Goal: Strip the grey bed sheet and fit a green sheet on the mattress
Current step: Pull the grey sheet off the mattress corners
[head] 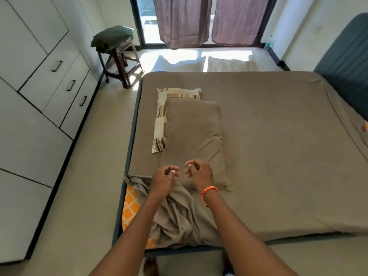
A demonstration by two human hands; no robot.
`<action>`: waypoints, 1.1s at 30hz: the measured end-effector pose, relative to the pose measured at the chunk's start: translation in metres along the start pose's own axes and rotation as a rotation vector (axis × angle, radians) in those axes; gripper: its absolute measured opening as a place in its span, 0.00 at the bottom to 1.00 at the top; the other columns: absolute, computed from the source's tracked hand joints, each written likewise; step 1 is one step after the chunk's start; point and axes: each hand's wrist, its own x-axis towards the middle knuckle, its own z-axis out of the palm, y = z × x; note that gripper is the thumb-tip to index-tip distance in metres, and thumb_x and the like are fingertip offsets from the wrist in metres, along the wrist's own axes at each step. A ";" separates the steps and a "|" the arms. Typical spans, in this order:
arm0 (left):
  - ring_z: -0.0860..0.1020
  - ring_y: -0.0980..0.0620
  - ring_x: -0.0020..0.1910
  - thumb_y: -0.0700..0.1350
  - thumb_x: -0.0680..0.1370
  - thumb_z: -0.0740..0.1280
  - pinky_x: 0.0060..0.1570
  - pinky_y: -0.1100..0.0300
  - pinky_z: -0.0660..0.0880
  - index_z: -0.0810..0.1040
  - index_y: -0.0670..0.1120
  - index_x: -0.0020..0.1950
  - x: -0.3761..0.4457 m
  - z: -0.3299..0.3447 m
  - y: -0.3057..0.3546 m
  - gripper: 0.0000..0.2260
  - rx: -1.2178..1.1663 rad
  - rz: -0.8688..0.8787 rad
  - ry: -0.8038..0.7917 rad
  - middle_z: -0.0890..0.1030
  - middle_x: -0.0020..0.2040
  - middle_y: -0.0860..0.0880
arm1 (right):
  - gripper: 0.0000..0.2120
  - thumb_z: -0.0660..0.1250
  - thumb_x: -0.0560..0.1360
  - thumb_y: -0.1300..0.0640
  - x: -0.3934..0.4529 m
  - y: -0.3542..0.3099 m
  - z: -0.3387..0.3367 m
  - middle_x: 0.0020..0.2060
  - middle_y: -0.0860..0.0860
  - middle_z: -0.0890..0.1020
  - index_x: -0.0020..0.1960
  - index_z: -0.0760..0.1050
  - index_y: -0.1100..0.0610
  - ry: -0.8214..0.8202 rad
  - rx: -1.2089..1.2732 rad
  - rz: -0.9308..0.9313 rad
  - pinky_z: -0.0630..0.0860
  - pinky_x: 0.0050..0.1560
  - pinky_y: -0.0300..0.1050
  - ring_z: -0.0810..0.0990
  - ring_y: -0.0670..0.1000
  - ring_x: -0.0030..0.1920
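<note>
Both hands, left (164, 177) and right (197, 171), hover curled and empty; grey sheet (278, 146) has one corner stripped, pillows (193, 134) remain, green sheet (112, 37) waits on stool (121, 56).

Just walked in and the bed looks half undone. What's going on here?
A person is stripping the bed. The grey sheet is pulled loose and bunched at the near left corner, baring the orange patterned mattress. Both hands, left and right, hover with curled fingers over the nearer of two pillows, holding nothing. A folded green sheet waits on a stool.
</note>
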 end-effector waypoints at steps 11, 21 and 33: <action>0.84 0.49 0.44 0.37 0.84 0.64 0.43 0.55 0.80 0.85 0.49 0.52 0.007 -0.152 -0.026 0.11 0.122 0.112 -0.180 0.87 0.47 0.47 | 0.10 0.63 0.69 0.57 -0.061 -0.048 0.149 0.33 0.48 0.86 0.39 0.83 0.49 0.136 0.021 0.041 0.84 0.48 0.58 0.86 0.51 0.39; 0.80 0.54 0.35 0.34 0.84 0.61 0.34 0.66 0.77 0.83 0.38 0.57 -0.007 -0.264 -0.043 0.11 0.065 0.125 -0.243 0.86 0.50 0.38 | 0.12 0.64 0.76 0.65 -0.092 -0.085 0.239 0.31 0.50 0.85 0.41 0.83 0.55 0.260 0.046 -0.013 0.82 0.40 0.48 0.83 0.49 0.31; 0.82 0.49 0.41 0.38 0.85 0.62 0.41 0.55 0.76 0.85 0.47 0.54 0.116 -0.417 -0.047 0.11 0.021 0.060 -0.283 0.88 0.47 0.47 | 0.13 0.62 0.79 0.66 -0.042 -0.156 0.383 0.33 0.52 0.85 0.43 0.82 0.54 0.284 0.066 0.033 0.83 0.42 0.52 0.83 0.49 0.32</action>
